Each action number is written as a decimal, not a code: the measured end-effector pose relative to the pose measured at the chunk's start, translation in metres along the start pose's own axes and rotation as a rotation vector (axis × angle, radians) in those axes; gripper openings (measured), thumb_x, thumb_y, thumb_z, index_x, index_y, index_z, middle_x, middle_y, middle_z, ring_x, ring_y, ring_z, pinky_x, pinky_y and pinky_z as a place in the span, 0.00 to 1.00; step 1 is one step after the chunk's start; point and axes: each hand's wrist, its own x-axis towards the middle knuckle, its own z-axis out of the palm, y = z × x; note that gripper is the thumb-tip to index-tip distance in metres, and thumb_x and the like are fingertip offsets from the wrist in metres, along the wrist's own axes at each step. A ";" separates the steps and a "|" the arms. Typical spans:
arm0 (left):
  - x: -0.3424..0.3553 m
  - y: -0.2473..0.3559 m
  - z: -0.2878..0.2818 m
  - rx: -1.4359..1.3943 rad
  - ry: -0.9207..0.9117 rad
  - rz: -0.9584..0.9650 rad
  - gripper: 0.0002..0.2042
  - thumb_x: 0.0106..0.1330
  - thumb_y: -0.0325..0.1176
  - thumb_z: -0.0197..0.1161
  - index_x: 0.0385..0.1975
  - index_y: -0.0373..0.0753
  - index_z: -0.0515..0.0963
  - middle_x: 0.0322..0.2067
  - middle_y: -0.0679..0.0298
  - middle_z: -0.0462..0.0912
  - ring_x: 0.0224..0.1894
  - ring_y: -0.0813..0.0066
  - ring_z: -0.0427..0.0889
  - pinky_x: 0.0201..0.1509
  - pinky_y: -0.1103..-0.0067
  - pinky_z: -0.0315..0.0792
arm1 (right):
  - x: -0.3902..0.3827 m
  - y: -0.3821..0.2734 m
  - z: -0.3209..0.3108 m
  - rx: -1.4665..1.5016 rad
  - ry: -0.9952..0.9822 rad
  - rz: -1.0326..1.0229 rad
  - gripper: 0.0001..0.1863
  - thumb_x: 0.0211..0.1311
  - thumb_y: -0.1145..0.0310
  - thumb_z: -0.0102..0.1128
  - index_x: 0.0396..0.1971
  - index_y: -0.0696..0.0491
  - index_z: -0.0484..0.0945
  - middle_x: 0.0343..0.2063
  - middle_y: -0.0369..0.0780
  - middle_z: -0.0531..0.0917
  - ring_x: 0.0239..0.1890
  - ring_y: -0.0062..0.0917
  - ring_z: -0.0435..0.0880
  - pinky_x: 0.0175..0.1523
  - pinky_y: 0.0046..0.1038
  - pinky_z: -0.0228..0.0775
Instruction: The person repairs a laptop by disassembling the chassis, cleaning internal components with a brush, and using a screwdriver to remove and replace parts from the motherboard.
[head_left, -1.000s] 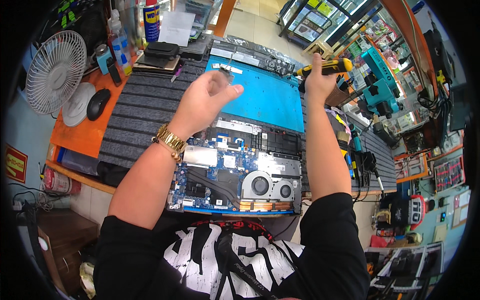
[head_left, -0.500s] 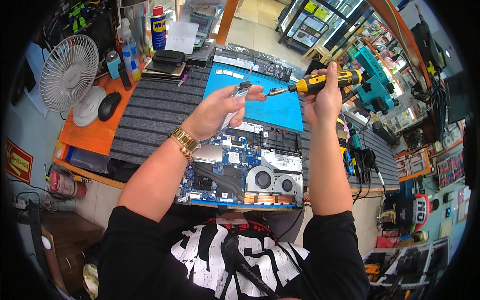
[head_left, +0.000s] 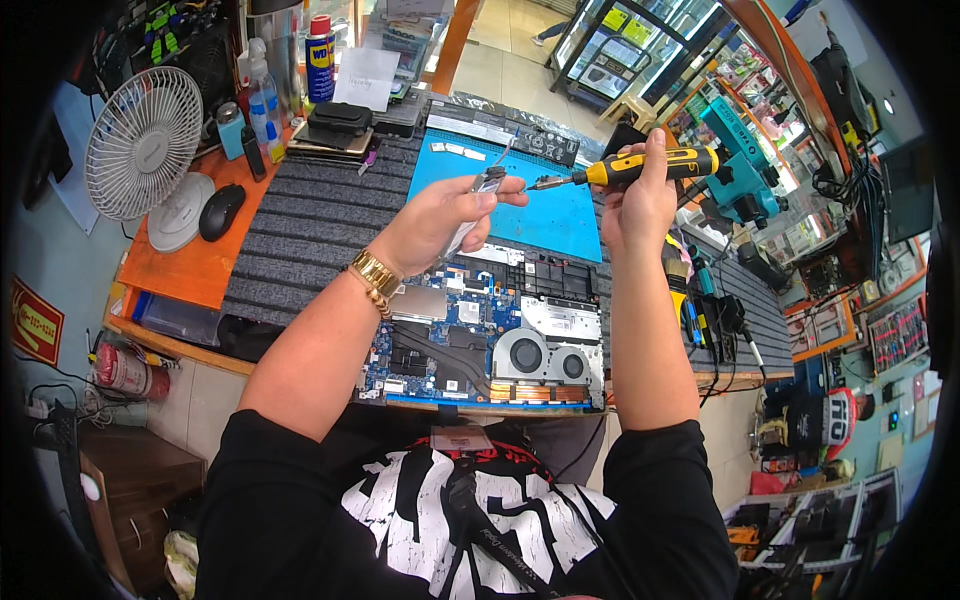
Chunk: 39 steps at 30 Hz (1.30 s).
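Observation:
My left hand [head_left: 440,222] is closed around a thin silvery slab [head_left: 489,180], seen nearly edge-on, with a black connector and a short cable end at its top. Most of the slab hides behind my fingers. My right hand [head_left: 640,208] grips a yellow-and-black screwdriver [head_left: 692,162], its thumb raised along the handle. The driver's metal bit points left, close to my left fingertips; whether it touches them or the slab I cannot tell. Below both hands lies an opened laptop base [head_left: 560,318], showing a blue circuit board [head_left: 468,312], two fans and copper heat pipes.
Under the hands spreads a blue work mat [head_left: 560,222], with a long black laptop battery [head_left: 500,130] along its far edge. A white fan [head_left: 145,145] and a black mouse [head_left: 222,212] stand left. A teal microscope [head_left: 742,165] and several tools [head_left: 690,300] are at right.
The whole view has shifted slightly. My hands keep nearly the same pose, the screwdriver having edged a little left and down. A person's foot now shows on the floor at the far top.

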 end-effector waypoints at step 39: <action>0.000 -0.005 0.013 0.363 0.375 -0.143 0.26 0.79 0.48 0.78 0.60 0.31 0.78 0.37 0.69 0.83 0.26 0.89 0.77 0.26 0.84 0.71 | -0.073 -0.032 0.037 0.030 -0.263 -0.593 0.15 0.83 0.59 0.70 0.46 0.55 0.77 0.41 0.43 0.83 0.42 0.32 0.86 0.54 0.39 0.84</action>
